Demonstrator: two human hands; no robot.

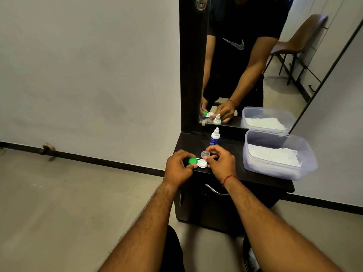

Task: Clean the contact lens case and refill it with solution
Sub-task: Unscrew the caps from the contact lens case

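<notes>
Hands met on a dark table (188,143): the left hand (177,169) gripped the green end of the contact lens case (198,163), and the right hand (222,163) pinched its white end. It looked light, stiff and probably slippery, best held by the cap rims. Just beyond the right hand stood the solution bottle (215,136), before a mirror (245,75).

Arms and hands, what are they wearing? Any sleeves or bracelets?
No sleeves show: the left arm and right arm are bare and hairy. A thin red thread circles the right wrist. The left hand and right hand wear no gloves, and I see no watch or rings.
</notes>
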